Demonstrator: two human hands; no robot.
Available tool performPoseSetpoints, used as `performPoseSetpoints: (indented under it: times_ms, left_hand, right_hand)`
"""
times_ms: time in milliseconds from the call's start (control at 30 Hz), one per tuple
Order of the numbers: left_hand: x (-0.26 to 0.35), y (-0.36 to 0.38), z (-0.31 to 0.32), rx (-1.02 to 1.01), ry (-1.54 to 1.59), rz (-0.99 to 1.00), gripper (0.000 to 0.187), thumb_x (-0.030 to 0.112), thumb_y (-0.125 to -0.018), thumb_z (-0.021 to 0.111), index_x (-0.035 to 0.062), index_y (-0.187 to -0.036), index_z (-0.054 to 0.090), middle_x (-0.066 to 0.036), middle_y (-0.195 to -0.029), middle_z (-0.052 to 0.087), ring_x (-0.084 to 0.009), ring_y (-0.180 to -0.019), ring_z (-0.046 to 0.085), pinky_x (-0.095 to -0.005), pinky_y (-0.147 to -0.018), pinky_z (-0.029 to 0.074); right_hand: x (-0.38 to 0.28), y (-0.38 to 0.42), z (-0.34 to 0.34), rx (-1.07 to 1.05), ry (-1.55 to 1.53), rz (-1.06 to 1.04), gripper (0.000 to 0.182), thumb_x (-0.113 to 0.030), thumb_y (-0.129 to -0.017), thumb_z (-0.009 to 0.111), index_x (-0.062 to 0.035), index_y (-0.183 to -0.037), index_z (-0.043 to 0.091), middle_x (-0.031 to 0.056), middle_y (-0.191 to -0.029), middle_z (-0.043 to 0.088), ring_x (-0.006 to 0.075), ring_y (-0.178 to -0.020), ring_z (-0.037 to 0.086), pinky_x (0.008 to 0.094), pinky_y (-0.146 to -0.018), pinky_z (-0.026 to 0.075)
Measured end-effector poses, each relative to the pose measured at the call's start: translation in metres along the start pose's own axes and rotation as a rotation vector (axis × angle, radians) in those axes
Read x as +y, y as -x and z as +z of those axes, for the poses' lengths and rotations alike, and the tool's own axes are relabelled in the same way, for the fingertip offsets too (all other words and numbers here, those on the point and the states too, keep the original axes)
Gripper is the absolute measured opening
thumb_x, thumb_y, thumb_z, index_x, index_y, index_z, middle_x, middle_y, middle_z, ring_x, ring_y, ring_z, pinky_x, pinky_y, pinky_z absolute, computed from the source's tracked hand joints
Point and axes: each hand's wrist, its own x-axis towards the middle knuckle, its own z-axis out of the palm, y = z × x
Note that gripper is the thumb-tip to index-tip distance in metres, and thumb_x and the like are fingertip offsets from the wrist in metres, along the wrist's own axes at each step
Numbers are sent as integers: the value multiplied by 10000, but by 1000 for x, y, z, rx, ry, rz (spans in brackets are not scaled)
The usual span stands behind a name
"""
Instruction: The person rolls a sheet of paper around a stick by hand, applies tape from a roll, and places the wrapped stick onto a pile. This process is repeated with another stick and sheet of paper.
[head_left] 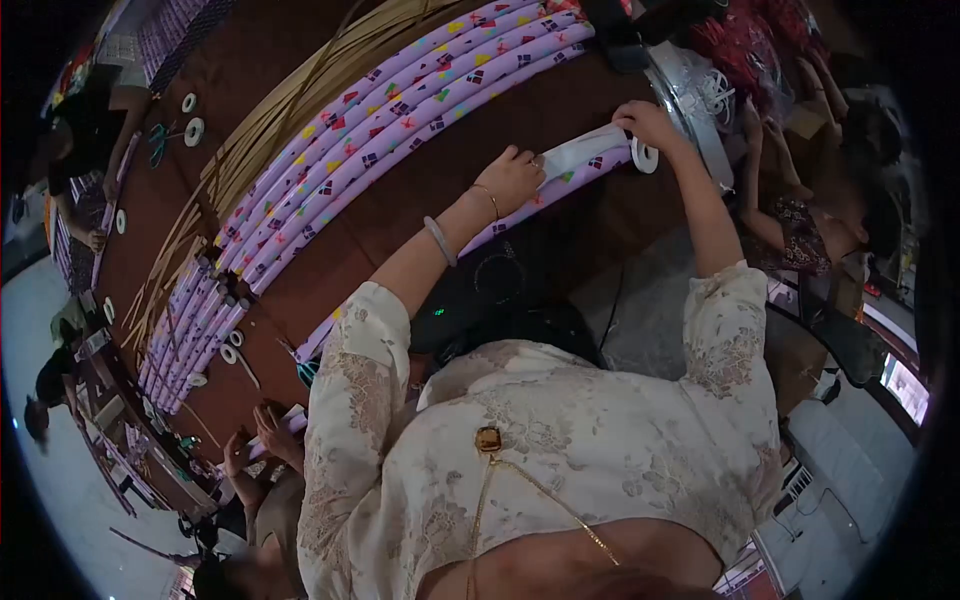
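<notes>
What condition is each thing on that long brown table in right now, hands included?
Left hand: pressing down on the purple patterned wrapped stick.
Right hand: pinching white tape stretched from the white tape roll.
Purple patterned wrapped stick: lying flat, partly taped.
Row of purple wrapped sticks: finished, lying side by side.
Bare tan strips: unwrapped, bundled.

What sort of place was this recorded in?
Probably a craft workshop: a long brown worktable carries rows of purple patterned wrapped sticks, bare cane strips and tape rolls, and other people work alongside.
</notes>
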Motion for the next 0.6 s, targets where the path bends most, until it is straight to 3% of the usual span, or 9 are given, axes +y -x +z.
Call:
performPoseSetpoints:
  times_ms: [200,367,600]
  left_hand:
    - [-1,1,2,30,9,4,186,127,-782,487,66,-945,551,-83,-1225,460,-204,-1074,444,-335,-892,325]
    - [-1,0,2,30,15,-5,180,127,-784,486,70,-943,548,-79,-1230,459,-196,-1068,449,-338,-891,329]
    - [-1,0,-1,4,27,-10,181,110,-781,478,79,-945,550,-68,-1226,461,-188,-1062,454,-345,-894,331]
  right_hand:
    - [-9,-2,-2,-10,101,15,162,-240,-805,526,-139,-876,633,35,-872,623,255,-850,570,468,-798,353]
    - [-18,8,-4,88,-28,126,153,-200,-732,601,-126,-865,582,13,-808,623,251,-826,577,480,-769,361]
    - [-14,-1,-8,85,-230,113,242,-132,-627,685,-84,-849,599,53,-773,611,219,-806,584,341,-709,451]
